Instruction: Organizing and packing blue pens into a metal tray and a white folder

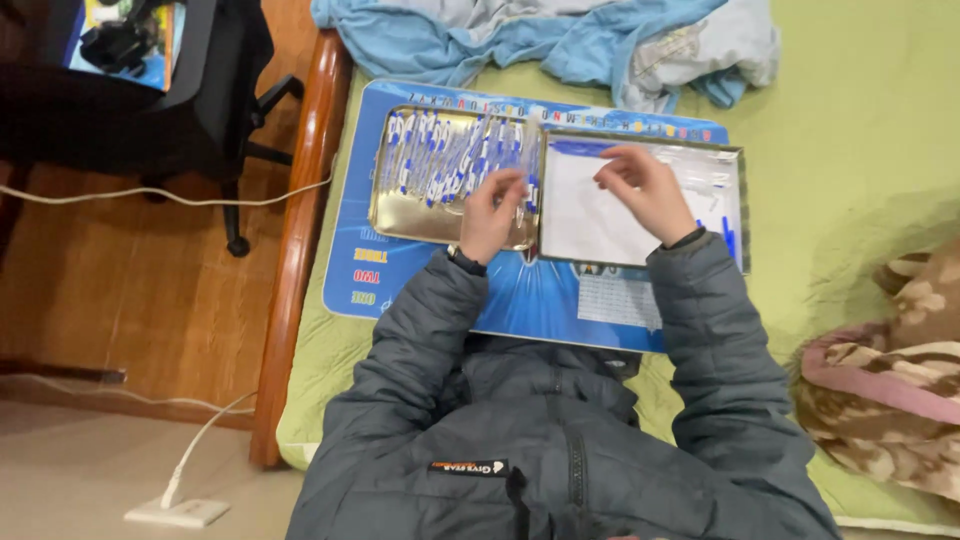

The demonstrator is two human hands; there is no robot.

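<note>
A shiny gold metal tray (392, 215) lies on a blue printed mat (520, 300) and holds several clear pens with blue caps (440, 155). My left hand (492, 212) rests at that tray's right edge, fingers curled on what looks like a pen. Beside it sits a second tray (742, 200) with a white sheet (600, 215) inside and a few blue pens (728, 235) at its right side. My right hand (645, 190) hovers over the white sheet, fingers pinched; what it holds is too small to tell.
The mat lies on a green bed cover (850, 130). Blue and white clothes (560, 40) are heaped at the far edge. A brown patterned blanket (890, 380) lies at the right. A wooden bed rail (295, 250), an office chair (180, 90) and floor cables (180, 470) are at the left.
</note>
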